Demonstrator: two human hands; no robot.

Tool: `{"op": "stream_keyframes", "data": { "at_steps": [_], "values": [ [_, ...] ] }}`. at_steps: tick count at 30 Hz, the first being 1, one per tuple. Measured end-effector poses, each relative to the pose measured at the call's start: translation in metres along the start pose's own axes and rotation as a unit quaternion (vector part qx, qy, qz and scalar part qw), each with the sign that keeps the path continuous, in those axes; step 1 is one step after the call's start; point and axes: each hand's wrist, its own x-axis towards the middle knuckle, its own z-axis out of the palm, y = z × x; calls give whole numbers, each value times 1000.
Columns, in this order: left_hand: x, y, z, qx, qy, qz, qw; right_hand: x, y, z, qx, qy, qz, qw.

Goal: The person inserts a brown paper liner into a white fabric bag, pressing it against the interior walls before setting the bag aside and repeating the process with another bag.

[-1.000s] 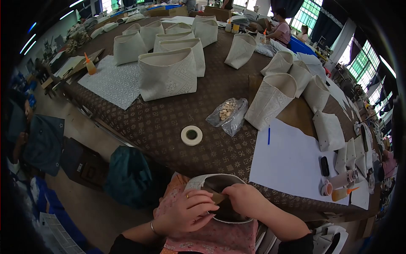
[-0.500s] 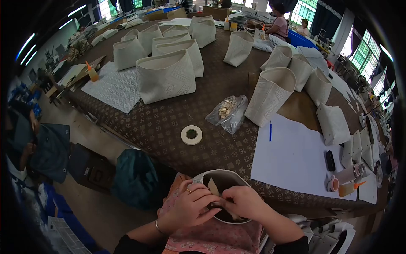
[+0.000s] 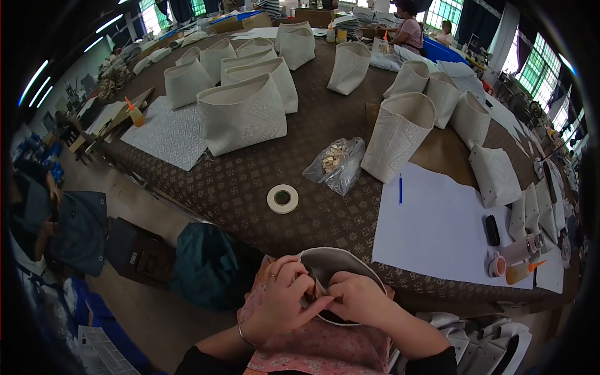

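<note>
A pale fabric bag (image 3: 340,253) with an open, dark-lined mouth rests at my lap, against a pink flowered apron (image 3: 325,350). My left hand (image 3: 282,303) curls over the bag's left side, its fingers closed on the edge and dipping into the mouth. Inside the opening, my right hand (image 3: 359,297) pinches with thumb and forefinger close to the left fingertips. Between the hands, a greyish-tan flap (image 3: 321,275) stands up inside the bag. Whatever the right fingertips grip is too small and covered to name.
On the brown patterned table stand several pale bags (image 3: 244,115), a tape roll (image 3: 282,199), a plastic bag of small pieces (image 3: 337,164), white paper (image 3: 431,225) with a blue pen (image 3: 400,189), and a glue bottle (image 3: 522,272). Co-workers (image 3: 409,28) are at the back.
Both hands have shifted slightly inside the bag's mouth, the left fingers curling more tightly. The tan piece seen between them is now less visible. The view has tilted slightly.
</note>
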Motion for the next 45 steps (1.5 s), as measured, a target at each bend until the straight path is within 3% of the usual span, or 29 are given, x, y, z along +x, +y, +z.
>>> {"op": "stream_keyframes", "data": {
  "at_steps": [10, 12, 16, 18, 21, 26, 30, 32, 33, 35, 38, 41, 45],
  "values": [
    [-4, -14, -2, 9, -56, 3, 998, 1, -1, -36, -6, -29, 65, 997],
    [-5, -12, -2, 19, -63, 1, 998, -1, 1, -39, -92, 16, 91, 991],
    [2, -5, 3, 25, -30, -33, 999, 1, 1, -30, -108, 98, 82, 986],
    [5, -4, 4, 29, -3, -45, 999, 9, -13, -18, -81, 200, 29, 976],
    [4, -5, -1, 66, -39, -35, 996, 13, -9, -2, -42, 159, -43, 985],
    [-5, -6, -3, 138, -153, 13, 978, 12, -1, 3, -45, 93, -38, 994],
    [0, -6, -6, 150, -165, 17, 975, 13, 0, 5, -23, 101, -31, 994],
    [2, -8, -4, 89, -78, -1, 993, 15, 3, 2, -19, 117, -33, 992],
    [2, -9, -3, 88, -81, 1, 993, 15, 5, 1, -15, 132, -36, 991],
    [1, -12, -1, 11, 35, -44, 998, 18, 6, 2, -7, 132, -25, 991],
    [0, -24, 7, -78, 40, -91, 992, 26, 9, 5, -4, 126, -16, 992],
    [5, -32, 9, -40, 70, -30, 996, 37, 11, 7, -1, 124, -21, 992],
    [2, -36, 8, -48, 47, -66, 996, 48, 10, 14, 3, 126, -22, 992]
  ]
}}
